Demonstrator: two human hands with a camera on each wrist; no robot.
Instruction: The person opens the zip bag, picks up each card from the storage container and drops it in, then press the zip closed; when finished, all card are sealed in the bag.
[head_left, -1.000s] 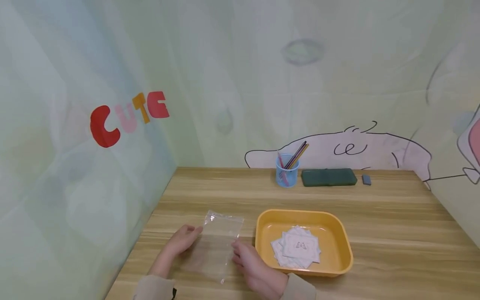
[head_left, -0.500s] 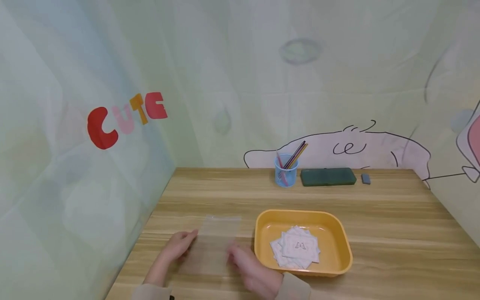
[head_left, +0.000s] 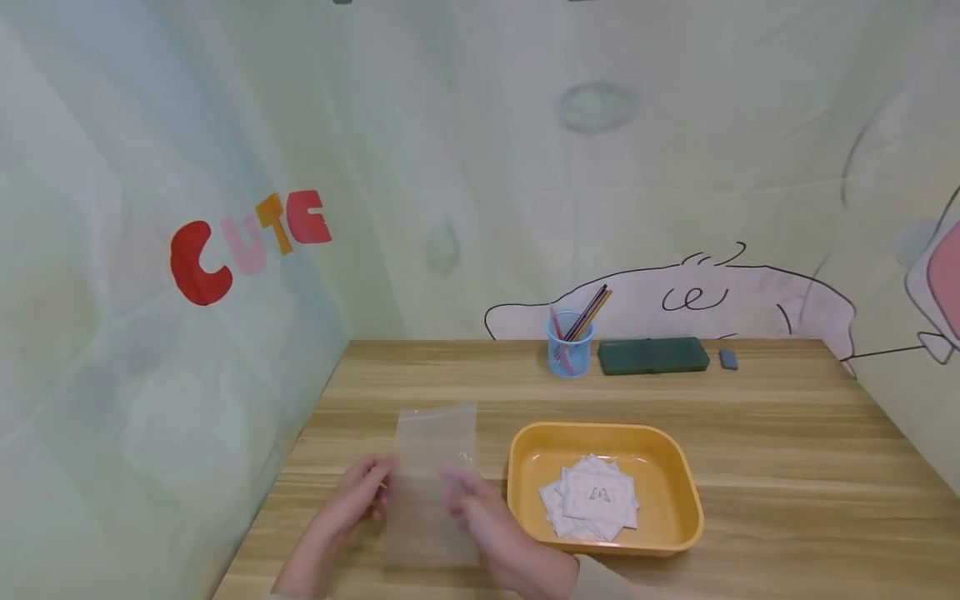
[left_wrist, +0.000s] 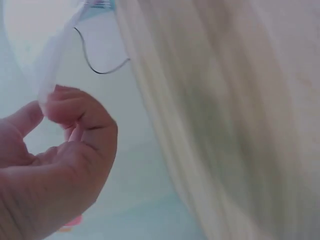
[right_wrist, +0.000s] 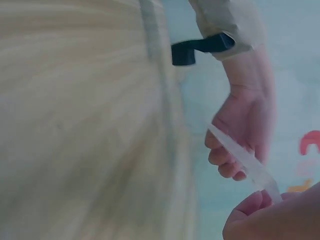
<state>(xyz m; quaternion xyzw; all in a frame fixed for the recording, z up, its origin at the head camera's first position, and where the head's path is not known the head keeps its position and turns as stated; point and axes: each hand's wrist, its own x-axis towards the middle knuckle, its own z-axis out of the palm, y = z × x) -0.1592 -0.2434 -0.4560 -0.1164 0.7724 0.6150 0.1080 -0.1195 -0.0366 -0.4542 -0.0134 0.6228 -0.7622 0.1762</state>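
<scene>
A clear plastic zip bag (head_left: 431, 442) is held up above the table between both hands. My left hand (head_left: 358, 493) pinches its left edge between thumb and curled fingers; the left wrist view shows the film (left_wrist: 47, 75) caught there. On the other side, my right hand (head_left: 491, 523) grips the right edge, its thumb lying over the front of the bag. Seen edge-on in the right wrist view, the bag (right_wrist: 245, 157) is a thin pale strip running between the two hands. No contents show through the film.
Right of the hands stands a yellow tray (head_left: 678, 500) with several printed cards (head_left: 598, 496) inside. Along the back are a blue cup (head_left: 568, 358) of pencils, a dark green case (head_left: 652, 356) and a small grey-blue block (head_left: 728, 359). Fabric walls (head_left: 225, 400) border the table.
The bag has risen and tilted, its top edge now higher at the right. My right hand has shifted slightly left, over the bag's front. Tray and cards stay put.
</scene>
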